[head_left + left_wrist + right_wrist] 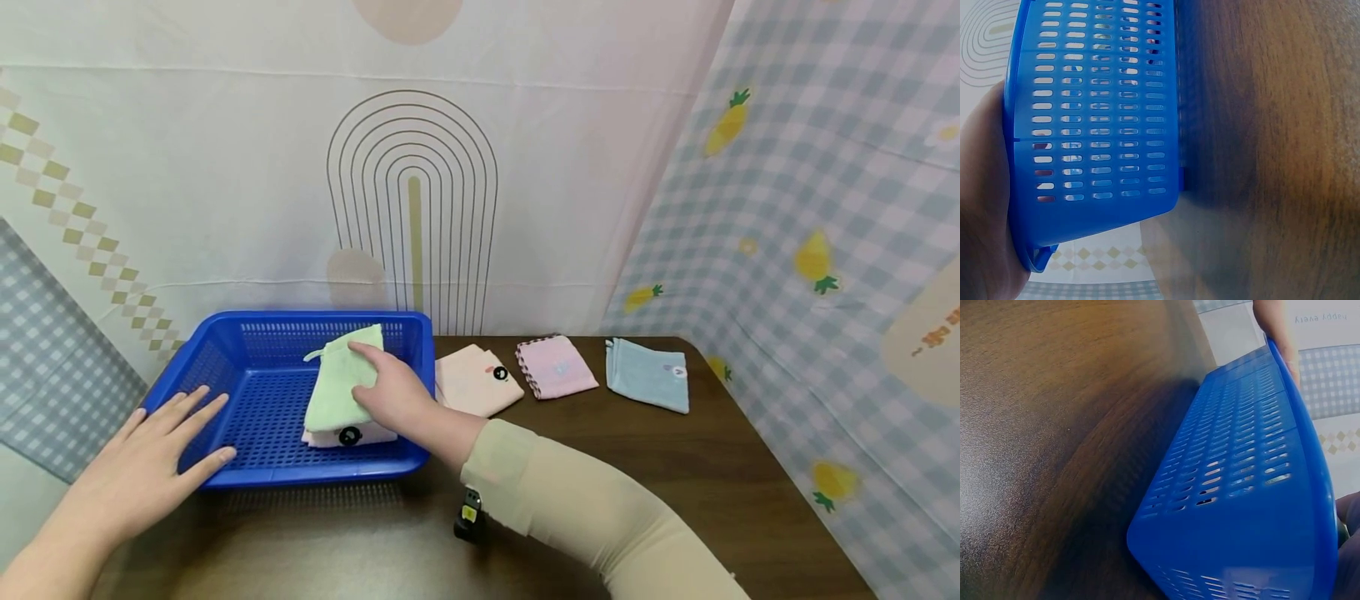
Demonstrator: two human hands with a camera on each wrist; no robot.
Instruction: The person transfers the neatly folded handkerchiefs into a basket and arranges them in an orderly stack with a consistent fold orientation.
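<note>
My right hand holds a folded light green towel with a small hanging loop, inside a blue plastic basket. Thumb and index finger show on the towel's upper face; the other fingers are hidden. Under it, a pale pink towel with a round black patch peeks out at the near edge. My left hand rests on the basket's left rim, fingers spread. In the left wrist view that hand lies along the rim beside the slotted wall. The right hand is partly cut off in the right wrist view.
Right of the basket, a cream towel, a pink towel with a checked edge and a blue-grey towel lie in a row on the dark wooden table. Patterned cloth hangs behind and at the sides.
</note>
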